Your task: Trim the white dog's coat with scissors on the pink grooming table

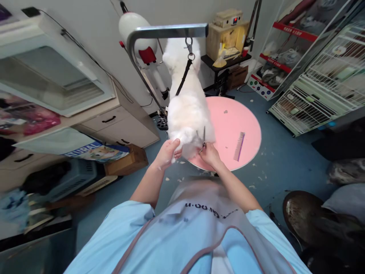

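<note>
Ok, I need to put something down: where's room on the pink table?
The widest free patch of the table is beyond the comb, between dog and far rim, with a small scrap on it. A narrower strip runs between comb and right rim. The near left is crowded: the right hand holds scissors by the dog's rear, the left hand grips its fur.

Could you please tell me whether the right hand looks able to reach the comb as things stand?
Probably yes: the comb lies on the table, to the right of the right hand, with nothing visible between them. That hand holds scissors, though, so it would likely need freeing first.
</note>
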The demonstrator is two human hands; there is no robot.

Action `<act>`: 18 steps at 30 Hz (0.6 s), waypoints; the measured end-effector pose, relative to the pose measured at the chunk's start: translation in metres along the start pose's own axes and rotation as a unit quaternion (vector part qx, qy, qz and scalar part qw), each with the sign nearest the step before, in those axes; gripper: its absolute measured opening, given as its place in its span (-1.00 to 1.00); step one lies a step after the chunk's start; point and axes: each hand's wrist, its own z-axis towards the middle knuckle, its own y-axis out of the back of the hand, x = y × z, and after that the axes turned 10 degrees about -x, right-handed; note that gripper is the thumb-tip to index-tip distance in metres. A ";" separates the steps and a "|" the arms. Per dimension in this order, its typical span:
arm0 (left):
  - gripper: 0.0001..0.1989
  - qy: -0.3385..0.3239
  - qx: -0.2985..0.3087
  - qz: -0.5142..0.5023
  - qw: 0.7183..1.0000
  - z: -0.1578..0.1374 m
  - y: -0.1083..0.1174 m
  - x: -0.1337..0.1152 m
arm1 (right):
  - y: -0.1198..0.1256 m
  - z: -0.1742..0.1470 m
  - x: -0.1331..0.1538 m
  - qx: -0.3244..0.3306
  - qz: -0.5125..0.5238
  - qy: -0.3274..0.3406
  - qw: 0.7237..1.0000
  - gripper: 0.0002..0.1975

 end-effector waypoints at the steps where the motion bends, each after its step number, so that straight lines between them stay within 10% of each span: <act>1: -0.28 0.004 0.003 0.000 1.000 0.000 0.000 -0.001 | -0.004 -0.002 0.003 -0.007 0.001 -0.019 1.000 -0.78; 18: -0.64 -0.140 0.183 0.221 0.948 0.033 -0.012 -0.082 | -0.036 -0.014 0.005 -0.060 0.018 -0.100 0.993 -0.79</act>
